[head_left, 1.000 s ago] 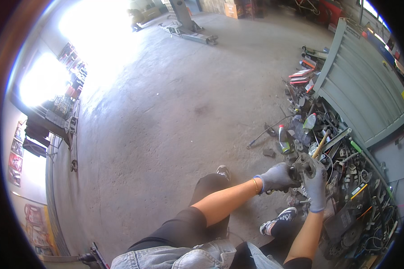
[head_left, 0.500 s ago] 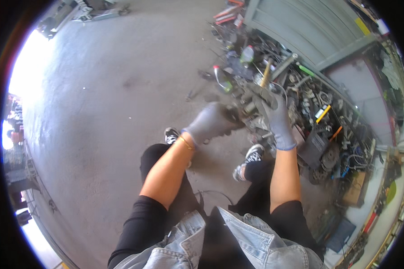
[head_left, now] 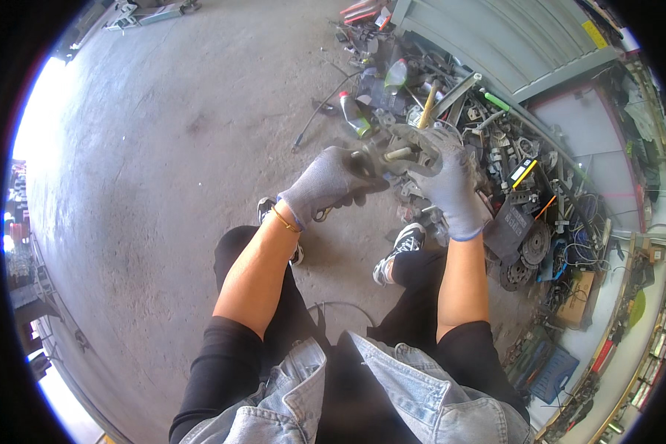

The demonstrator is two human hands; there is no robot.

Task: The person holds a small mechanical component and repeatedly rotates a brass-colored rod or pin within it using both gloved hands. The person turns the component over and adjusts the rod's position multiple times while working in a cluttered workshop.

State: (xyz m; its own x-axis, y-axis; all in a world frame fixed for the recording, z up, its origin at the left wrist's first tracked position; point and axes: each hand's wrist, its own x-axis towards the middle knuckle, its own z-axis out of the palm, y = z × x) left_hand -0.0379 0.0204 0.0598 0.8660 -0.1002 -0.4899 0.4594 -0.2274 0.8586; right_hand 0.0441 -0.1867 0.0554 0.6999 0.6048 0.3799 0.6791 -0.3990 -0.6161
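Both my hands wear grey work gloves with dark palms and are raised in front of me over the floor. My left hand (head_left: 327,183) is closed around a dark, worn metal part (head_left: 368,158), largely hidden by its fingers. From that part a short pale metal cylinder (head_left: 398,154) sticks out toward the right. At this cylinder my right hand (head_left: 450,177) curls its thumb and fingers, closed on the part's end, though the exact contact is hard to see. A small brassy loop (head_left: 323,214) shows below my left hand; what it belongs to is hidden.
A heap of scrap car parts (head_left: 507,148) lies to the right, with a wooden handle (head_left: 429,103), plastic bottles (head_left: 354,115) and brake discs (head_left: 536,243). Behind it leans a grey metal panel (head_left: 507,44). A blue tool case (head_left: 553,376) lies lower right. Concrete floor (head_left: 177,177) spreads left.
My right hand has lowered slightly and its fingers have curled in toward the cylinder. My left hand has shifted a little left and up with the metal part. The whole view has moved slightly.
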